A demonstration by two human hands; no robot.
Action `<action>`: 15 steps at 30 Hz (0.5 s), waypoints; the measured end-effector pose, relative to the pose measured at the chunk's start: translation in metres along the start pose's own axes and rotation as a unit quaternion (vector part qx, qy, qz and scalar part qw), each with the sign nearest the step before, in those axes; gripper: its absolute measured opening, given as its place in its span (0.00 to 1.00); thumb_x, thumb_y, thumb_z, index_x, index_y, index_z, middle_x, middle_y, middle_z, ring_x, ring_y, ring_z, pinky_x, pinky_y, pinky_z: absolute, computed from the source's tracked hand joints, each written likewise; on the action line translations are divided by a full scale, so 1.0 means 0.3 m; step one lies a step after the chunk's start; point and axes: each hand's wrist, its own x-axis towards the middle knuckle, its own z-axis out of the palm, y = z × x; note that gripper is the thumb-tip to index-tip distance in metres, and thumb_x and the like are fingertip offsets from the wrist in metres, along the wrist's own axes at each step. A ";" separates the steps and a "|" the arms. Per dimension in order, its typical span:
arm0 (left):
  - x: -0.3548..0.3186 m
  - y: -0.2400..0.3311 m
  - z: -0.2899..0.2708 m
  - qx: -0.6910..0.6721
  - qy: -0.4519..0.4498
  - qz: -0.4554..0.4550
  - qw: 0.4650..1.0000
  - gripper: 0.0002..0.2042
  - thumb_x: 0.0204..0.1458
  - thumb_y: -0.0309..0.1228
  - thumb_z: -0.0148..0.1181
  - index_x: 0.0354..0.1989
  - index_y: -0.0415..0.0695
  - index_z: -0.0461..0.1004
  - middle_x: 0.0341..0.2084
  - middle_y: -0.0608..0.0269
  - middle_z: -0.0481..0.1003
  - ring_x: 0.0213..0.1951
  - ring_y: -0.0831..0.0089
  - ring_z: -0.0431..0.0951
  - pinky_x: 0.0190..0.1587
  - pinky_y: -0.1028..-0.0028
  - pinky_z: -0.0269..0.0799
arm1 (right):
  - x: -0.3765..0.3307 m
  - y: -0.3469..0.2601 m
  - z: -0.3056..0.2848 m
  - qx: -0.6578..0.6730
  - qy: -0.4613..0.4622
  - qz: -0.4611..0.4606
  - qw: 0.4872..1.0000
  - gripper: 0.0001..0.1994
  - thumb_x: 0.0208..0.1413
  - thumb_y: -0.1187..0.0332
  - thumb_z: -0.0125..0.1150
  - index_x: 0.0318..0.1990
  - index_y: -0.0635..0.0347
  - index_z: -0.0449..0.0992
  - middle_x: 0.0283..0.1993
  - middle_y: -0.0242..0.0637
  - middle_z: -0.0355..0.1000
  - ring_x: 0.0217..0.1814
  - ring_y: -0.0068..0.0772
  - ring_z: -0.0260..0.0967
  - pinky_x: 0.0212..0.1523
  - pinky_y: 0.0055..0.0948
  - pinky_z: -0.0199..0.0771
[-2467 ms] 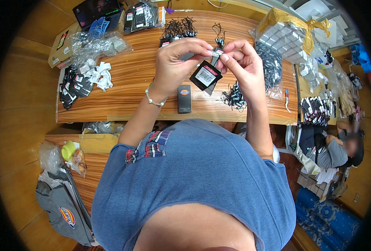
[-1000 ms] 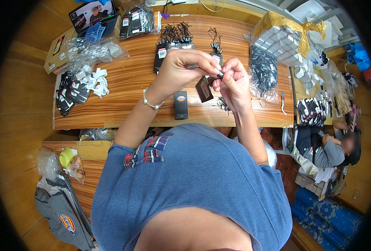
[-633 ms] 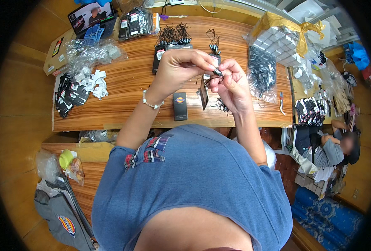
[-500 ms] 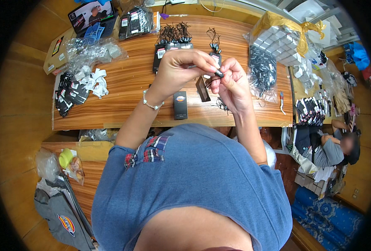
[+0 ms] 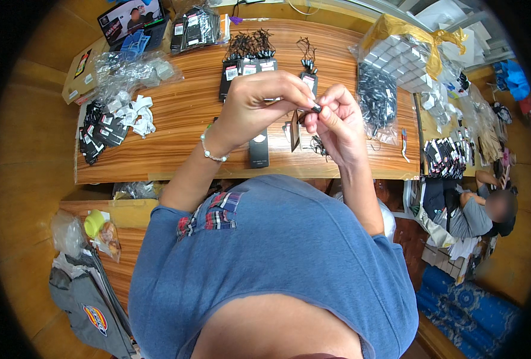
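Both hands meeting mid-frame above bench (image 5: 176, 149). Left hand (image 5: 259, 105) and right hand (image 5: 337, 122) pinching tiny dark clasp (image 5: 316, 108) between fingertips, equally near. Black tag (image 5: 294, 130) dangling straight below pinch, long axis vertical, edge-on.

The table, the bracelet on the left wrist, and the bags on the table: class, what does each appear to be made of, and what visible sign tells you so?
Table: wood or wood-look veneer, glossy, with streaked brown grain.
Bracelet: pale rounded beads, perhaps pearl or plastic; too small to settle.
Bags: thin clear plastic film, crinkled, with bright glints.
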 end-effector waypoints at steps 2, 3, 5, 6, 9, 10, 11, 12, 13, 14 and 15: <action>-0.021 -0.015 -0.012 -0.046 0.047 -0.038 0.997 0.10 0.38 0.09 0.54 0.26 0.37 0.74 0.30 0.56 0.74 0.35 0.72 0.75 0.36 0.78 0.73 | 0.019 -0.001 0.005 0.027 -0.016 0.009 0.999 0.07 0.53 0.74 0.52 0.39 0.64 0.65 0.32 0.44 0.71 0.31 0.29 0.70 0.34 0.25 0.70; -0.037 -0.024 -0.022 -0.067 0.072 -0.057 0.993 0.10 0.38 0.09 0.53 0.26 0.37 0.74 0.31 0.56 0.73 0.36 0.71 0.74 0.37 0.78 0.73 | 0.031 0.016 0.001 0.011 -0.034 0.005 0.999 0.10 0.54 0.73 0.51 0.43 0.65 0.64 0.34 0.44 0.70 0.31 0.29 0.69 0.36 0.25 0.69; -0.067 -0.033 -0.051 -0.122 0.105 -0.077 0.984 0.10 0.38 0.08 0.52 0.27 0.37 0.74 0.33 0.55 0.72 0.37 0.71 0.74 0.38 0.77 0.73 | 0.047 0.045 0.023 -0.047 -0.026 0.022 0.998 0.10 0.54 0.73 0.51 0.43 0.65 0.65 0.36 0.42 0.70 0.32 0.26 0.67 0.38 0.24 0.68; -0.081 -0.031 -0.069 -0.147 0.124 -0.086 0.978 0.11 0.38 0.08 0.52 0.27 0.37 0.73 0.33 0.55 0.72 0.38 0.71 0.73 0.39 0.77 0.73 | 0.055 0.061 0.040 -0.076 -0.020 0.031 0.996 0.10 0.54 0.72 0.51 0.43 0.65 0.66 0.36 0.40 0.70 0.33 0.25 0.67 0.39 0.23 0.68; -0.132 -0.019 -0.132 -0.087 0.123 -0.128 0.980 0.10 0.38 0.10 0.53 0.26 0.36 0.74 0.32 0.57 0.73 0.38 0.72 0.73 0.40 0.77 0.73 | 0.097 0.115 0.071 -0.232 0.036 -0.043 0.971 0.10 0.54 0.72 0.51 0.42 0.66 0.69 0.36 0.35 0.70 0.36 0.21 0.67 0.41 0.21 0.67; -0.152 -0.013 -0.154 -0.069 0.122 -0.144 0.980 0.09 0.38 0.10 0.53 0.26 0.36 0.75 0.31 0.58 0.73 0.38 0.73 0.73 0.40 0.77 0.73 | 0.116 0.123 0.079 -0.248 0.005 -0.013 0.969 0.10 0.54 0.71 0.52 0.42 0.66 0.69 0.36 0.34 0.70 0.37 0.20 0.67 0.41 0.21 0.66; -0.168 -0.012 -0.183 0.040 0.099 -0.126 0.986 0.10 0.39 0.10 0.52 0.27 0.36 0.75 0.30 0.58 0.74 0.36 0.74 0.74 0.40 0.78 0.73 | 0.145 0.128 0.085 -0.263 -0.026 0.017 0.964 0.10 0.54 0.71 0.52 0.42 0.66 0.70 0.35 0.33 0.71 0.37 0.19 0.66 0.42 0.20 0.66; -0.187 -0.005 -0.209 0.043 0.098 -0.150 0.983 0.10 0.39 0.10 0.52 0.27 0.36 0.75 0.30 0.58 0.74 0.35 0.74 0.74 0.40 0.78 0.72 | 0.176 0.142 0.091 -0.278 -0.059 0.046 0.958 0.10 0.54 0.71 0.52 0.41 0.67 0.71 0.35 0.33 0.71 0.38 0.18 0.66 0.42 0.19 0.66; -0.206 0.000 -0.231 0.044 0.098 -0.172 0.979 0.10 0.39 0.10 0.52 0.27 0.36 0.75 0.30 0.59 0.74 0.35 0.74 0.74 0.40 0.78 0.72 | 0.207 0.170 0.098 -0.291 -0.095 0.077 0.949 0.11 0.53 0.69 0.54 0.42 0.66 0.71 0.34 0.32 0.71 0.36 0.18 0.66 0.40 0.18 0.66; -0.226 0.004 -0.256 0.046 0.097 -0.195 0.975 0.10 0.39 0.11 0.52 0.27 0.36 0.75 0.30 0.59 0.74 0.34 0.74 0.75 0.40 0.78 0.72 | 0.231 0.196 0.115 -0.277 -0.124 0.123 0.945 0.11 0.53 0.67 0.54 0.41 0.64 0.72 0.35 0.31 0.71 0.35 0.18 0.64 0.40 0.20 0.65; -0.262 -0.008 -0.282 0.061 0.107 -0.209 0.970 0.08 0.40 0.13 0.54 0.29 0.36 0.76 0.30 0.59 0.74 0.34 0.74 0.75 0.39 0.79 0.72 | 0.262 0.238 0.111 -0.275 -0.148 0.148 0.939 0.10 0.53 0.67 0.55 0.40 0.64 0.72 0.34 0.31 0.71 0.34 0.17 0.65 0.39 0.19 0.65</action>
